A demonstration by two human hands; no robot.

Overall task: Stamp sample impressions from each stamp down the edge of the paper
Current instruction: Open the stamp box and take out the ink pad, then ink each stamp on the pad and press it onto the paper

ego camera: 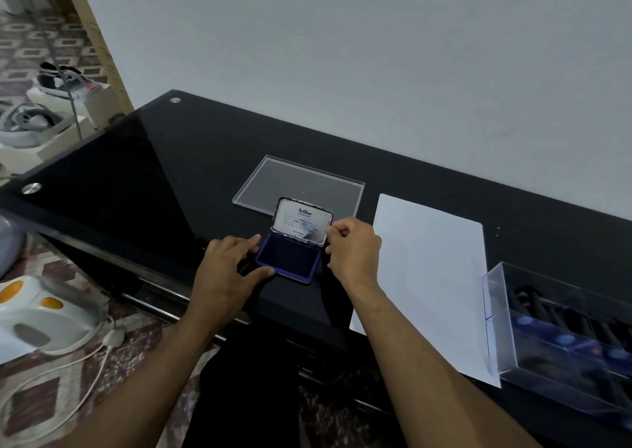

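Note:
A blue ink pad [289,258] lies open on the black glass table [171,174], its lid [302,220] raised with a printed label inside. My left hand [227,270] grips the pad's base at its left side, thumb at the front edge. My right hand [352,249] pinches the right edge of the lid. A blank white sheet of paper [431,276] lies just to the right. At the far right a clear plastic box [561,331] holds several dark-handled stamps.
A clear flat plastic lid [301,184] lies behind the ink pad. The table's front edge runs close to my body. On the floor at left are a white appliance [48,311] with a cord and shoes on boxes.

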